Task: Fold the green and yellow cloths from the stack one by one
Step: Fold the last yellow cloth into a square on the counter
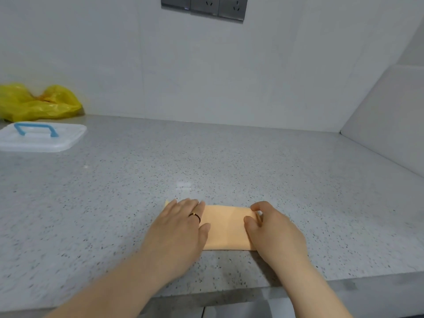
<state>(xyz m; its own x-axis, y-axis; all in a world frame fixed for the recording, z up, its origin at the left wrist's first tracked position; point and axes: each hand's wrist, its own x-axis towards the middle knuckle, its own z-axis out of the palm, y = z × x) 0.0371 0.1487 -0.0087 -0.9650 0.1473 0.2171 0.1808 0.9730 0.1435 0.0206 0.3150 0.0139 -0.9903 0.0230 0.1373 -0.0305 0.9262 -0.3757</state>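
Observation:
A pale orange-yellow cloth (226, 227) lies folded into a flat rectangle on the speckled grey counter (229, 166), near its front edge. My left hand (181, 228) rests flat on the cloth's left part, fingers together and stretched out, with a ring on one finger. My right hand (271, 230) sits at the cloth's right end, with thumb and fingers pinching that edge. No green cloth and no stack show in this view.
A white plastic lid with a blue handle (39, 136) lies at the far left of the counter. Behind it a crumpled yellow plastic bag (36, 103) leans on the wall. Grey wall sockets (204, 6) sit high up. A side wall (390, 115) bounds the right.

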